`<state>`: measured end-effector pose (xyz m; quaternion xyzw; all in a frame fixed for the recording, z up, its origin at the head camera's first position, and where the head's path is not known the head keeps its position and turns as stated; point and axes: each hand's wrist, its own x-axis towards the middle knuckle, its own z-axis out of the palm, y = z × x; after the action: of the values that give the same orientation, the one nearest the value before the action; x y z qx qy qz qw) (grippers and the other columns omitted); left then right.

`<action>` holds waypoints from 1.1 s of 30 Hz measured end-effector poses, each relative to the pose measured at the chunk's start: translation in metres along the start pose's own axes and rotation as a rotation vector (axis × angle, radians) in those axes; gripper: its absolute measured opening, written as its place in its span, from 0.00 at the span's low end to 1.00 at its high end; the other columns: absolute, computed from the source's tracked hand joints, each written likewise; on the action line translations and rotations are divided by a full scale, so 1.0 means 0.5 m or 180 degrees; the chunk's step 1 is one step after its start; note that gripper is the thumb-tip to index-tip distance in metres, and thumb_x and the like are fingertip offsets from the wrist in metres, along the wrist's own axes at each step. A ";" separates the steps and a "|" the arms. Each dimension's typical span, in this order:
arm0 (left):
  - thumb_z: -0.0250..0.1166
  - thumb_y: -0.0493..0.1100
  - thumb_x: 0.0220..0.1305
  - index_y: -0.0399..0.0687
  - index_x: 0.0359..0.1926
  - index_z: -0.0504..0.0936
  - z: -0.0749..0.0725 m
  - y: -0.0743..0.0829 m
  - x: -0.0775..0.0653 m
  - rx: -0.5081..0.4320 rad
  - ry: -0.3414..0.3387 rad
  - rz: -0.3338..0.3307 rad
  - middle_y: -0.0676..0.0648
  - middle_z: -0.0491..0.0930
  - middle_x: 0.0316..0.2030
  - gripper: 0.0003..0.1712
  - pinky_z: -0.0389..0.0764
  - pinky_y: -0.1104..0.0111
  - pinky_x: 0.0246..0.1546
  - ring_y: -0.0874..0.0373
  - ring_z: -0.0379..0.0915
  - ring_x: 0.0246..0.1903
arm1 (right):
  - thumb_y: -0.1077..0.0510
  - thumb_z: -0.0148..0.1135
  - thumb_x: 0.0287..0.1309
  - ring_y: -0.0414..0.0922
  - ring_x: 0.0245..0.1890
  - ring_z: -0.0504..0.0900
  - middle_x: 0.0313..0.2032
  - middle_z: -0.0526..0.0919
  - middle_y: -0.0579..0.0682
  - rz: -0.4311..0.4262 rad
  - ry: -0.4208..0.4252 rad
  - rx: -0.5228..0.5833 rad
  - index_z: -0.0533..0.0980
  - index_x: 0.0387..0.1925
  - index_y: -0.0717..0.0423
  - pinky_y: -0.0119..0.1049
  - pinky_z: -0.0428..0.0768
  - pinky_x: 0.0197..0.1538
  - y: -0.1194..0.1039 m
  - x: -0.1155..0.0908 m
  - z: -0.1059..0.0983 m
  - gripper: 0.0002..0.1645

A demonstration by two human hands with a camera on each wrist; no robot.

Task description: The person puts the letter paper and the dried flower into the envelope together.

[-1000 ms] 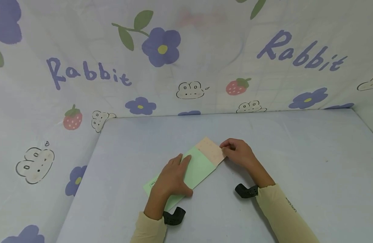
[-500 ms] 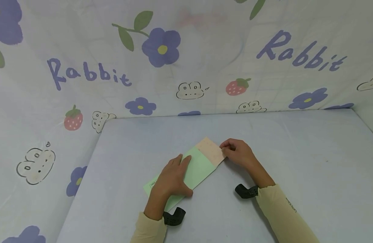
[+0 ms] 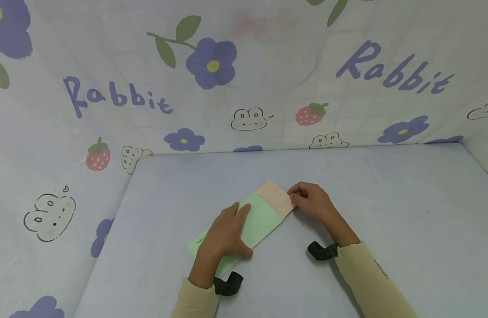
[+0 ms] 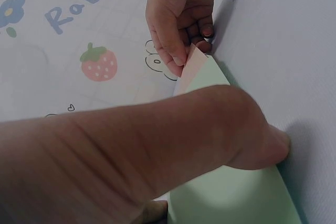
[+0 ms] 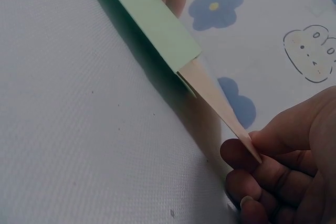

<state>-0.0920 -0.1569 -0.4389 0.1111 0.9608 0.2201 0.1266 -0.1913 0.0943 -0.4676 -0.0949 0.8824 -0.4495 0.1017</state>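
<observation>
A pale green envelope (image 3: 261,223) lies aslant on the white table, with a peach sheet of paper (image 3: 275,198) sticking out of its upper right end. My left hand (image 3: 224,232) rests spread over the envelope, and its thumb reaches across the near long edge. Part of the envelope is hidden under that hand. At the sheet's right corner, my right hand (image 3: 313,201) pinches the paper between thumb and fingers. The right wrist view shows the sheet (image 5: 215,103) coming out of the envelope's open mouth, its corner tilted up off the table.
Behind the table (image 3: 387,212) hangs a white cloth (image 3: 268,66) printed with flowers, strawberries, rabbits and lettering. Each wrist carries a black camera mount, the left mount (image 3: 229,283) close to the envelope's lower end and the right mount (image 3: 322,251) above the table.
</observation>
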 end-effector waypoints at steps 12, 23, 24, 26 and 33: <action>0.80 0.46 0.39 0.43 0.76 0.60 0.003 0.000 0.000 0.0003 0.0008 -0.0014 0.34 0.57 0.73 0.62 0.61 0.50 0.68 0.39 0.53 0.72 | 0.60 0.56 0.64 0.46 0.34 0.75 0.35 0.83 0.50 -0.0001 -0.0006 0.0001 0.82 0.44 0.59 0.39 0.73 0.36 0.000 -0.003 0.002 0.13; 0.79 0.46 0.40 0.44 0.77 0.59 0.004 -0.003 0.002 0.0023 -0.0019 -0.0009 0.34 0.55 0.74 0.62 0.60 0.50 0.68 0.39 0.52 0.72 | 0.59 0.56 0.64 0.47 0.33 0.75 0.33 0.83 0.49 0.0032 0.0004 0.0007 0.83 0.44 0.58 0.39 0.74 0.36 0.002 -0.002 0.004 0.13; 0.79 0.46 0.40 0.44 0.77 0.59 0.004 -0.003 0.002 0.0019 -0.0018 -0.0008 0.34 0.55 0.74 0.62 0.60 0.49 0.68 0.39 0.52 0.73 | 0.59 0.56 0.64 0.47 0.33 0.75 0.33 0.83 0.49 0.0034 0.0003 0.0001 0.83 0.44 0.58 0.39 0.74 0.36 0.002 -0.002 0.004 0.13; 0.79 0.46 0.40 0.44 0.77 0.59 0.003 -0.003 0.003 0.0018 -0.0015 -0.0006 0.34 0.55 0.74 0.62 0.60 0.50 0.68 0.39 0.52 0.72 | 0.59 0.56 0.64 0.47 0.33 0.75 0.32 0.82 0.49 0.0047 0.0004 -0.0001 0.83 0.44 0.58 0.39 0.74 0.36 0.002 -0.002 0.005 0.13; 0.80 0.47 0.40 0.44 0.76 0.59 0.003 -0.001 0.003 0.0028 -0.0012 -0.0012 0.34 0.56 0.73 0.62 0.60 0.50 0.68 0.39 0.52 0.72 | 0.58 0.55 0.64 0.47 0.34 0.75 0.34 0.83 0.50 0.0059 -0.0007 -0.0011 0.83 0.44 0.58 0.40 0.73 0.37 -0.004 -0.002 0.004 0.13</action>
<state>-0.0931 -0.1566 -0.4406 0.1102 0.9618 0.2154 0.1282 -0.1896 0.0917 -0.4673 -0.0874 0.8839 -0.4469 0.1066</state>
